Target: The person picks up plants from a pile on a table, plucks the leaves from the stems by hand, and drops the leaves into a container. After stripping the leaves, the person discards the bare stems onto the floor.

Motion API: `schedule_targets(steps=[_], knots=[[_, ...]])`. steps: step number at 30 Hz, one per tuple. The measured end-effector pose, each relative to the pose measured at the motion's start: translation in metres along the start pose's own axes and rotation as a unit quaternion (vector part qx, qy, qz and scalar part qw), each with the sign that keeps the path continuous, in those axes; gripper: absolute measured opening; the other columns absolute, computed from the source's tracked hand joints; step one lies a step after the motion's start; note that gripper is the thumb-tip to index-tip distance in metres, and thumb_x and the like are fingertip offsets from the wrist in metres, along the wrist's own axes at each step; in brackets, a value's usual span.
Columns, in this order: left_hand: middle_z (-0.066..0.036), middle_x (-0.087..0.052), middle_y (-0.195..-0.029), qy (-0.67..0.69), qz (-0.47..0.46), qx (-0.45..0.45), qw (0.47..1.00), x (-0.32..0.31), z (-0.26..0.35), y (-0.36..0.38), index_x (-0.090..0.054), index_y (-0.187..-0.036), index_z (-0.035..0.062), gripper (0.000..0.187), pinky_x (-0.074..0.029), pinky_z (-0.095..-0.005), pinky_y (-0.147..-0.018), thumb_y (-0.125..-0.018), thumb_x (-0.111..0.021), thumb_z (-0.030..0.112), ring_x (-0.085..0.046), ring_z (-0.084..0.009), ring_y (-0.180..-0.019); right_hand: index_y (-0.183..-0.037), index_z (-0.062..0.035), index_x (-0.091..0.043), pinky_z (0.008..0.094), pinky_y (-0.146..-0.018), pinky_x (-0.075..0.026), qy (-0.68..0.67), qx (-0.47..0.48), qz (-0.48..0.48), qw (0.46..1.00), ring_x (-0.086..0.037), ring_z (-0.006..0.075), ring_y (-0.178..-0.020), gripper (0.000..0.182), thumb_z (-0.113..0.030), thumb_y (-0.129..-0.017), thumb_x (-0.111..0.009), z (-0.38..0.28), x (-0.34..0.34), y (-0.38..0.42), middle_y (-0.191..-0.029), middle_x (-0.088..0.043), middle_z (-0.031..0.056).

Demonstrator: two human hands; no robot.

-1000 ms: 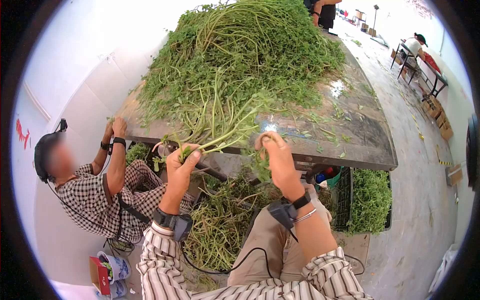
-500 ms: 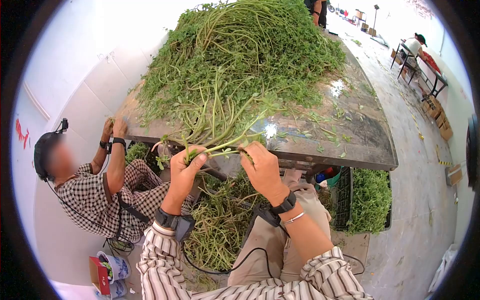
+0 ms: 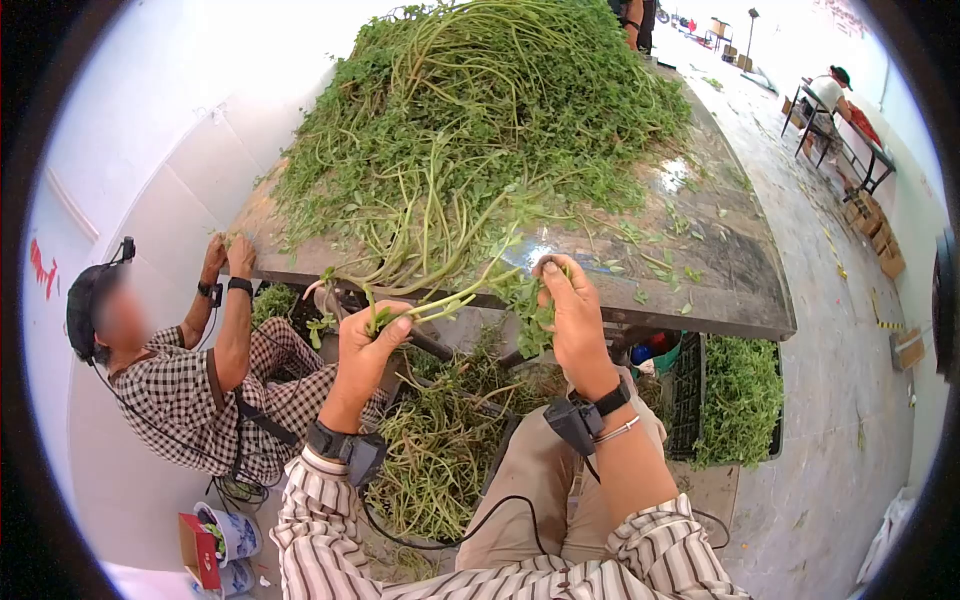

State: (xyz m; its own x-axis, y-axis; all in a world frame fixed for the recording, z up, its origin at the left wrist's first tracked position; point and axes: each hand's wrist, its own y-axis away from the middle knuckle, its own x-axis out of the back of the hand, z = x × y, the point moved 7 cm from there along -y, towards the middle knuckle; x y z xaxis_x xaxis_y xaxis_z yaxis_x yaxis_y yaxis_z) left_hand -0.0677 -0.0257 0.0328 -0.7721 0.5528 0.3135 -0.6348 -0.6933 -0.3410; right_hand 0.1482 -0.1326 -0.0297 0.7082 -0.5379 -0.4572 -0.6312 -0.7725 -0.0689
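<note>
My left hand (image 3: pixel 366 342) is closed round a few thick green stems (image 3: pixel 445 306) of a leafy plant, which stick out to the right past the thumb. Small leaves show at its fingers. Pinched in my right hand (image 3: pixel 578 318) is a leafy green sprig (image 3: pixel 532 318), its leaves hanging down on the left side of the fingers. Both hands are raised just in front of the near table edge. Beyond them, a large heap of leafy green stems (image 3: pixel 490 120) covers much of the dark table (image 3: pixel 735 260), with long loose stems trailing toward my left hand.
Below the table, between my legs and the left side, lies a pile of bare stems (image 3: pixel 430 450). A black crate of leafy tips (image 3: pixel 740 405) stands at right. A seated person in a checked shirt (image 3: pixel 165 410) works at the table's left corner. Buckets (image 3: pixel 238 540) stand lower left.
My right hand has moved right and up, away from my left hand, carrying the leafy sprig, and its wrist has turned upright. My left hand stays nearly in place with the stems.
</note>
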Motion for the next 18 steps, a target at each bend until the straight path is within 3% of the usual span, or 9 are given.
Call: schedule_targets(steps=[2,5,7,8,10,11,13,16,18], knots=[[0.003,-0.053,-0.07,-0.019,-0.024,0.018,0.999,-0.002,-0.002,0.001,-0.063,-0.092,-0.0025,0.025,-0.035,-0.0218,-0.056,-0.087,-0.063,0.022,-0.044,-0.0049,-0.064,-0.093,-0.0061,-0.055,0.0215,-0.057,-0.034,0.009,-0.038,0.004,0.999,-0.036,0.0041,-0.061,0.022,-0.027,-0.095,-0.049,0.006,-0.001,0.001,-0.071,-0.048,-0.0042],[0.003,-0.053,-0.068,-0.032,-0.026,0.025,0.999,-0.003,-0.008,0.001,-0.064,-0.088,0.0,0.03,-0.033,-0.0233,-0.054,-0.085,-0.064,0.03,-0.042,-0.0056,-0.06,-0.093,-0.0061,-0.054,0.0235,-0.057,-0.037,0.024,0.065,0.002,0.998,-0.04,0.0062,-0.061,0.024,-0.03,-0.095,-0.049,-0.002,-0.002,0.0,-0.07,-0.051,-0.0022],[0.003,-0.053,-0.068,-0.038,-0.026,0.021,0.999,-0.004,-0.008,0.001,-0.064,-0.088,0.0,0.03,-0.034,-0.0236,-0.055,-0.085,-0.063,0.03,-0.042,-0.0057,-0.06,-0.098,-0.0044,-0.055,0.0266,-0.057,-0.04,0.186,0.183,0.02,0.965,-0.044,0.0109,-0.062,0.021,-0.025,-0.092,-0.053,-0.018,-0.004,0.004,-0.07,-0.053,0.0025],[0.003,-0.053,-0.068,-0.044,-0.027,0.018,0.999,-0.004,-0.007,0.001,-0.064,-0.088,0.0,0.03,-0.034,-0.0238,-0.055,-0.086,-0.063,0.03,-0.042,-0.0058,-0.061,-0.098,-0.0044,-0.055,0.0266,-0.057,-0.04,0.186,0.183,0.02,0.965,-0.044,0.0109,-0.062,0.021,-0.025,-0.092,-0.053,-0.022,-0.006,0.007,-0.07,-0.053,0.0025],[0.002,-0.053,-0.068,-0.046,-0.026,0.02,0.998,-0.003,-0.008,0.003,-0.064,-0.088,0.0,0.03,-0.034,-0.0238,-0.055,-0.086,-0.063,0.03,-0.043,-0.006,-0.061,-0.108,-0.0036,-0.055,0.0304,-0.065,-0.047,0.316,0.193,-0.004,0.929,-0.058,0.0204,-0.072,0.025,-0.018,-0.088,-0.058,-0.03,-0.019,0.016,-0.083,-0.061,0.0098],[0.002,-0.054,-0.069,-0.05,-0.025,0.02,0.998,-0.002,-0.008,0.003,-0.064,-0.088,-0.0001,0.03,-0.035,-0.0238,-0.055,-0.086,-0.062,0.03,-0.044,-0.0062,-0.061,-0.108,-0.0036,-0.055,0.0304,-0.065,-0.047,0.316,0.193,-0.005,0.929,-0.058,0.0204,-0.072,0.025,-0.018,-0.088,-0.058,-0.027,-0.02,0.015,-0.083,-0.061,0.0098],[0.003,-0.054,-0.068,-0.039,-0.025,0.014,0.999,0.0,-0.009,0.004,-0.063,-0.089,-0.0016,0.028,-0.035,-0.0231,-0.056,-0.087,-0.063,0.027,-0.044,-0.0057,-0.062,-0.115,-0.0041,-0.055,0.0332,-0.078,-0.049,0.367,0.324,-0.045,0.871,-0.062,0.0301,-0.091,0.034,-0.011,-0.082,-0.061,-0.032,-0.034,0.022,-0.102,-0.063,0.0151],[0.003,-0.054,-0.068,-0.047,-0.034,0.003,0.998,0.005,-0.008,0.005,-0.062,-0.091,-0.003,0.027,-0.036,-0.0224,-0.057,-0.087,-0.063,0.024,-0.044,-0.0053,-0.063,-0.115,-0.005,-0.057,0.0343,-0.085,-0.049,0.369,0.295,-0.063,0.879,-0.058,0.0321,-0.103,0.034,-0.009,-0.081,-0.061,-0.027,-0.035,0.021,-0.113,-0.06,0.0153],[0.003,-0.054,-0.068,-0.065,-0.041,-0.001,0.997,0.008,-0.008,0.006,-0.063,-0.091,-0.0029,0.027,-0.037,-0.0225,-0.056,-0.087,-0.063,0.024,-0.045,-0.0053,-0.063,-0.113,-0.005,-0.057,0.0343,-0.083,-0.049,0.372,0.299,-0.067,0.876,-0.059,0.0314,-0.101,0.034,-0.008,-0.08,-0.061,-0.028,-0.037,0.021,-0.111,-0.061,0.0148]])
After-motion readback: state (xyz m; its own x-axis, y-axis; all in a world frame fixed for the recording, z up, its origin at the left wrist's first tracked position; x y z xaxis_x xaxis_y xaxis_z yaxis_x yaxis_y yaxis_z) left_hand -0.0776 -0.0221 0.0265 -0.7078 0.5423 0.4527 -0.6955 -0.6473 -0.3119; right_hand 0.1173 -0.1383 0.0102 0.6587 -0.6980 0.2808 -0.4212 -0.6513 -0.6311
